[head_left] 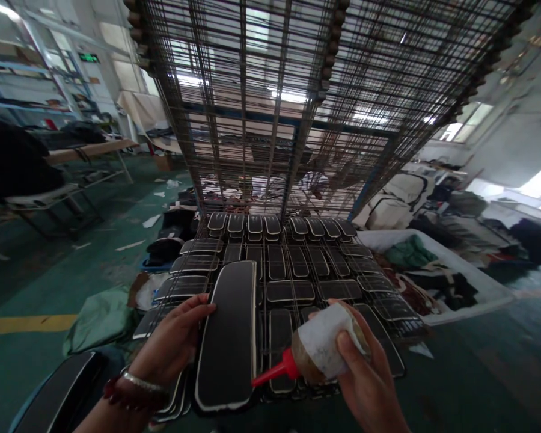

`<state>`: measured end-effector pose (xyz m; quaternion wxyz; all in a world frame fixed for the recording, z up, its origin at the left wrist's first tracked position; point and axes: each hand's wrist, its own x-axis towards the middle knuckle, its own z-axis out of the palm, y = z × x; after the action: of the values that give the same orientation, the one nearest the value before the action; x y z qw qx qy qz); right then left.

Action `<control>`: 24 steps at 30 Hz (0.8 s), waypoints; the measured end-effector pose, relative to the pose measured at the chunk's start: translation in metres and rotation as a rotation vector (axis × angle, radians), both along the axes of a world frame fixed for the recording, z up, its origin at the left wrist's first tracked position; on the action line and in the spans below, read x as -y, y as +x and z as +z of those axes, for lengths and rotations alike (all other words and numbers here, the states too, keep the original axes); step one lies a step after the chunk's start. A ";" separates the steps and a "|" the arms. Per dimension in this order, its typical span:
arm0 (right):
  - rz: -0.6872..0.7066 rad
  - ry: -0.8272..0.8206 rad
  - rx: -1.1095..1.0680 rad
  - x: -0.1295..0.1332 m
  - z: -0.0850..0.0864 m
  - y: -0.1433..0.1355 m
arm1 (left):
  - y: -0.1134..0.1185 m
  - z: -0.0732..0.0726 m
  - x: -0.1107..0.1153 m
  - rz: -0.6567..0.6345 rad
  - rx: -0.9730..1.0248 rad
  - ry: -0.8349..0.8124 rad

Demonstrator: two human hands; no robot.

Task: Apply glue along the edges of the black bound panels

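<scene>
My left hand (180,331) grips the left edge of a long dark panel (228,343) with rounded corners, thumb on its face. A pale line of glue runs along the panel's border. In my right hand (365,367) is a glue bottle (324,343) with a white label and a red nozzle, tipped down to the left. The nozzle's tip meets the panel's lower right edge, or is very close to it. Behind the panel, a wire rack (293,307) holds several similar smaller panels with pale borders.
Raised wire racks (297,72) slant up over the far side. To the right stands a white bin (469,300) of fabric pieces. At left are a green cloth bag (101,319) and another dark panel (56,391). A table (94,150) and scraps on the green floor lie farther off.
</scene>
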<state>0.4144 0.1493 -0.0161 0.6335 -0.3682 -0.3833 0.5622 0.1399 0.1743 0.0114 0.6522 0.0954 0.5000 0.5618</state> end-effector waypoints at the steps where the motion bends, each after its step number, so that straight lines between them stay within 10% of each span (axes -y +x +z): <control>1: -0.007 -0.006 0.000 -0.001 0.000 0.000 | -0.002 -0.003 -0.001 -0.005 -0.029 0.012; 24: -0.198 0.032 -0.078 -0.011 -0.002 -0.002 | 0.018 -0.025 0.003 0.299 0.225 -0.108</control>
<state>0.4124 0.1606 -0.0179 0.7061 -0.3722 -0.3290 0.5045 0.1581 0.1718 -0.0136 0.6175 -0.0783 0.4618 0.6319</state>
